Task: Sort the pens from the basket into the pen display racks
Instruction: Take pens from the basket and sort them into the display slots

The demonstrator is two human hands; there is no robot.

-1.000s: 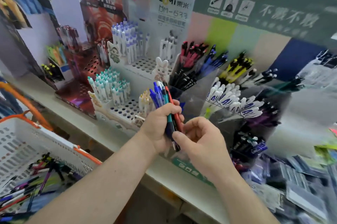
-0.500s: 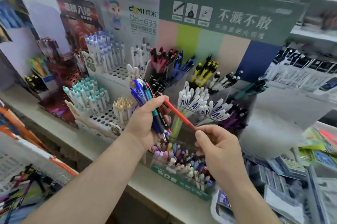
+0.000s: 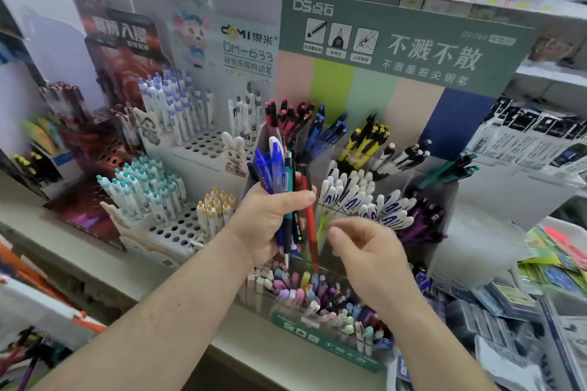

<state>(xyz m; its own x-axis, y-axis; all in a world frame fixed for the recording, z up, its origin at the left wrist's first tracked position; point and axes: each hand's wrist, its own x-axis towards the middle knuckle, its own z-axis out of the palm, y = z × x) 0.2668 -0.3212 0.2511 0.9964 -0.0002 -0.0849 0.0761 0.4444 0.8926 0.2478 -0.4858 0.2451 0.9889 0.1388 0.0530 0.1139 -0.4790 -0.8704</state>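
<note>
My left hand (image 3: 270,225) grips a bundle of pens (image 3: 276,168), blue, teal and black, held upright in front of the clear tiered pen rack (image 3: 349,155). A red pen (image 3: 310,225) stands along the bundle's right side under my left thumb, its tip hanging down over the front bin of pastel pens (image 3: 317,295). My right hand (image 3: 365,260) hovers just right of the red pen, fingers loosely curled, with nothing in it. The white basket (image 3: 47,314) with an orange rim sits at lower left, with loose pens in it.
The rack's compartments hold red-topped pens (image 3: 286,117), blue pens (image 3: 327,130), yellow-black pens (image 3: 365,139), white pens (image 3: 359,196) and purple pens (image 3: 419,215). A white perforated stand (image 3: 190,142) with capped pens is to the left. Packaged goods (image 3: 556,263) crowd the shelf at right.
My right hand was pulling the red pen out of the bundle by its lower end; it has let go, and the red pen now stands upright against the bundle. The view has shifted right.
</note>
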